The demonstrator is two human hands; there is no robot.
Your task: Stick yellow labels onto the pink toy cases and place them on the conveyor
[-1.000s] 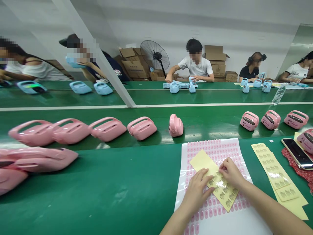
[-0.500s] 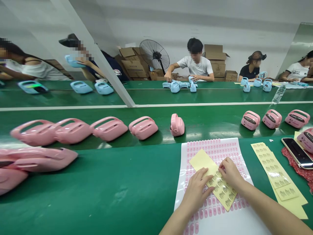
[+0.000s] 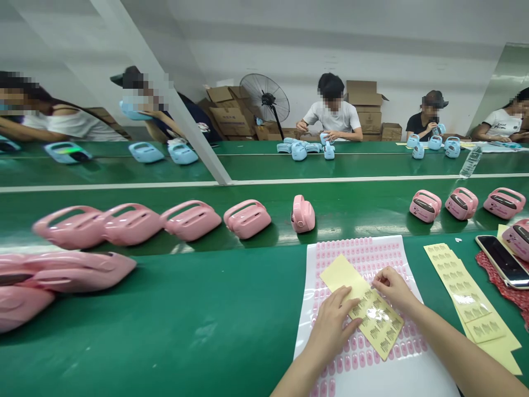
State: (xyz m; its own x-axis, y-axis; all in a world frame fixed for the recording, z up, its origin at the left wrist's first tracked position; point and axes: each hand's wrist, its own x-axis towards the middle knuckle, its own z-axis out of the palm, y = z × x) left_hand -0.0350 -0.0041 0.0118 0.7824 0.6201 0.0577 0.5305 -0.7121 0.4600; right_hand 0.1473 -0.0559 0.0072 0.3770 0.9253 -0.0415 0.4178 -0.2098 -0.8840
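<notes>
A yellow sheet of clear printed stickers [image 3: 378,322] lies aslant on a larger white sheet covered with rows of pink oval stickers [image 3: 363,353]. My left hand [image 3: 333,320] rests on the yellow sheet's left edge, fingers spread and pressing it down. At its upper right edge is my right hand [image 3: 394,289], thumb and forefinger pinched together. Whatever sits between those fingertips is too small to make out. The upper part of the yellow sheet is bare backing, while the lower part carries printed stickers that catch the light.
More yellow sticker sheets [image 3: 467,292] lie right, beside a phone [image 3: 502,259] on red wrap. Pink handled devices [image 3: 248,219] line the green belt, and others [image 3: 78,273] are heaped at left. Several co-workers sit opposite with blue devices [image 3: 300,150]. A slanted post [image 3: 177,110] crosses the left.
My right hand has shifted slightly right along the yellow sheet, still pinched. My left hand stays in place. Opposite, the co-worker in the middle has lifted a hand from the blue pieces.
</notes>
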